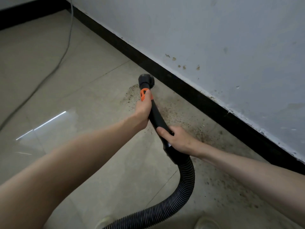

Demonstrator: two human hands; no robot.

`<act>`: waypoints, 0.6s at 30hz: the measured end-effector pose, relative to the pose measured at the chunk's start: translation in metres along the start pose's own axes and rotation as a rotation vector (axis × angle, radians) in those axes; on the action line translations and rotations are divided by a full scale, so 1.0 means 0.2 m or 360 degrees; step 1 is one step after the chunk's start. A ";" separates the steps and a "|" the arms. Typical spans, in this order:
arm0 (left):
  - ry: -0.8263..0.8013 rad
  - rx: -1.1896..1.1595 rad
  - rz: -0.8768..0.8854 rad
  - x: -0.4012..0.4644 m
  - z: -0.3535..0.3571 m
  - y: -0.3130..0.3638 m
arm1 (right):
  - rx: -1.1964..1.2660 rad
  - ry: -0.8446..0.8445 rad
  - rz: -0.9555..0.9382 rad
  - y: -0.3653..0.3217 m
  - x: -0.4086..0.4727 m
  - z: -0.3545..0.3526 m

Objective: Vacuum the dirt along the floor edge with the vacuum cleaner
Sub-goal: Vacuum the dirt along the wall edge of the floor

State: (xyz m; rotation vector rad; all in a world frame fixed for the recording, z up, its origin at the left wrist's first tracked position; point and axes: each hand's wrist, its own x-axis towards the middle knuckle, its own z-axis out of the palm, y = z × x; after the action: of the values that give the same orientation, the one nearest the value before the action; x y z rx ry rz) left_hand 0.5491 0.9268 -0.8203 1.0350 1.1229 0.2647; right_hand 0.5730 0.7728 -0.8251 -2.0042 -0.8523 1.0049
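A black vacuum wand (156, 115) with an orange collar (144, 94) ends in a round black brush nozzle (146, 80) pressed to the tiled floor beside the black skirting board (194, 95). My left hand (143, 111) grips the wand just below the orange collar. My right hand (175, 138) holds the wand's lower end where the ribbed black hose (184, 184) joins it. Brown dirt (186, 123) is scattered on the tiles along the skirting, from the nozzle back toward me.
A stained white wall (231, 47) rises above the skirting. A grey cable (49, 75) trails across the beige tiles at the left. The hose curves down to the bottom edge of view. More specks of dirt (231, 187) lie at the lower right.
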 end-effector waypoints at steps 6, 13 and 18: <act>0.0368 0.0009 -0.0050 0.06 -0.33 -0.17 | -0.0363 -0.0330 0.0039 -0.10 0.06 0.15; 0.0568 -0.0054 -0.0028 0.07 -0.45 -0.17 | -0.0827 -0.0198 -0.0186 -0.16 0.10 0.23; 0.0639 -0.0076 -0.0160 0.01 -0.49 -0.32 | -0.0676 -0.0419 -0.0118 -0.10 0.05 0.23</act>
State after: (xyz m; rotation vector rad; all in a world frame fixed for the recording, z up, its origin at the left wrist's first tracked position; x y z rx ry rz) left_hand 0.4491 0.9470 -0.8758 0.9011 1.5179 0.4297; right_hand 0.5339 0.8057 -0.8320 -2.1932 -1.3674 1.1333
